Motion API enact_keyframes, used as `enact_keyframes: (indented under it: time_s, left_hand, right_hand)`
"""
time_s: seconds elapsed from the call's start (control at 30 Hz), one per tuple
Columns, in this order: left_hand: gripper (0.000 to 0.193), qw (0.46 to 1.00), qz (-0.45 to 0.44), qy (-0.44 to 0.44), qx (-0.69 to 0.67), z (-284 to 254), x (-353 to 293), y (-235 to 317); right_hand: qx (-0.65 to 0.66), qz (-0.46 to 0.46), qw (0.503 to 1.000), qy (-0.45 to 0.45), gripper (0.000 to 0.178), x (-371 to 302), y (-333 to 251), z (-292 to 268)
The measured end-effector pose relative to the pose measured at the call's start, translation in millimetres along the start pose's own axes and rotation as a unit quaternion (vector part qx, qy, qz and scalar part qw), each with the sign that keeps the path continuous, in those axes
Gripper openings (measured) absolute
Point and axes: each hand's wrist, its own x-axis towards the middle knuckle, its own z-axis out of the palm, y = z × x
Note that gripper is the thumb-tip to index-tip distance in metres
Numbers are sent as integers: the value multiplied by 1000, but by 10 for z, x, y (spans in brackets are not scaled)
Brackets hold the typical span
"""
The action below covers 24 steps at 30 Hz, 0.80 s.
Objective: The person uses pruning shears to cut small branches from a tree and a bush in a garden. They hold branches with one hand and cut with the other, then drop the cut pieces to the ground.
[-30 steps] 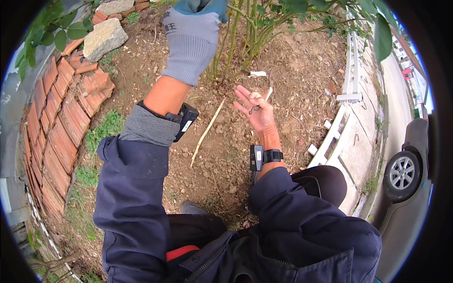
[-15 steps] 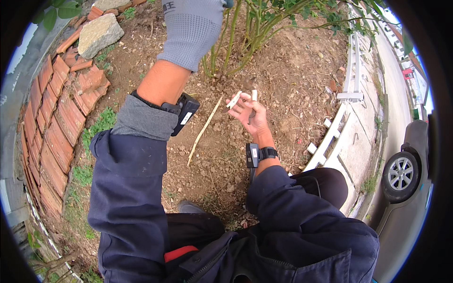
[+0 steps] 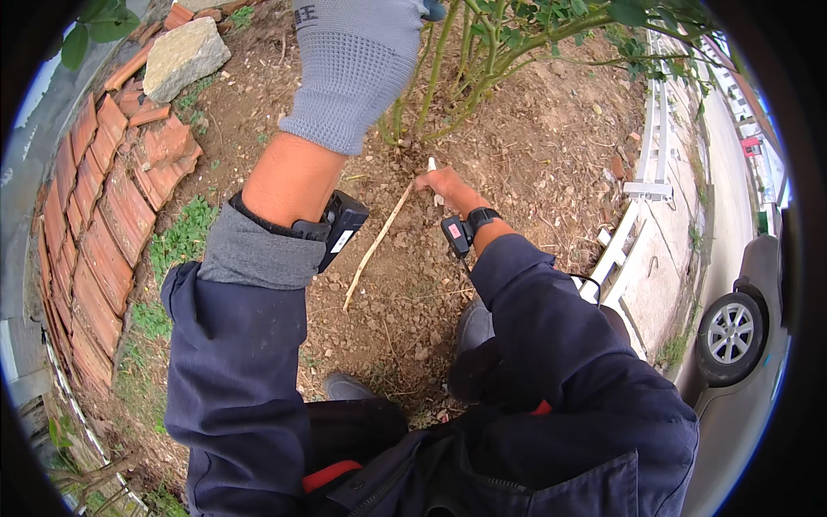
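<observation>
My left hand (image 3: pixel 351 73), in a grey knitted glove, reaches to the upper edge beside the stems of a leafy green shrub (image 3: pixel 444 103). Its fingers are mostly cut off by the frame, so their grip is hidden. My bare right hand (image 3: pixel 444 183) is low over the soil at the shrub's base, fingers closed around a white-handled tool (image 3: pixel 432 163). White parts show above and below the fingers; the working end cannot be made out. A pale, thin stick (image 3: pixel 376 246) lies on the ground, its upper end meeting my right fingertips; whether they touch it is unclear.
Stacked orange roof tiles (image 3: pixel 103 250) and a pale rock (image 3: pixel 185 59) stand on the left. A low white fence (image 3: pixel 633 233) borders the bed on the right, with pavement and a parked car (image 3: pixel 743 345) beyond. My shoes (image 3: pixel 349 386) are on the soil (image 3: pixel 405 327).
My right hand has turned from palm up with fingers apart to palm down, closing around the white-handled tool, and shifted slightly left to the stick's upper end. My left hand moved slightly down.
</observation>
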Motion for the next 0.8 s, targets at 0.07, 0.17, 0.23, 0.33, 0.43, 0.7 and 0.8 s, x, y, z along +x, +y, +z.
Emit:
enact_keyframes:
  time_s: [0.07,0.17,0.23,0.33,0.43,0.7,0.8]
  left_hand:
    - [18,1000,6,-1,-12,-12,3,-7]
    - [17,1000,10,-14,-21,-29,17,-15]
    - [18,1000,4,-15,-18,-42,27,-22]
    - [20,999,19,-23,23,-69,27,-41]
    - [24,996,75,-45,34,-83,35,-80]
    - [24,997,42,-64,-31,-112,-10,-97]
    - [24,998,24,-52,-23,-117,-34,-52]
  right_hand:
    - [-31,21,999,7,33,36,38,-7]
    - [-121,21,992,15,32,-13,128,19]
    - [-64,5,998,0,28,-78,174,90]
    - [165,50,985,0,18,-330,284,189]
    - [309,3,940,-146,13,-619,266,311]
    - [161,58,883,-436,30,-1516,-3,1020]
    - [166,78,787,-590,33,-1927,-69,1392]
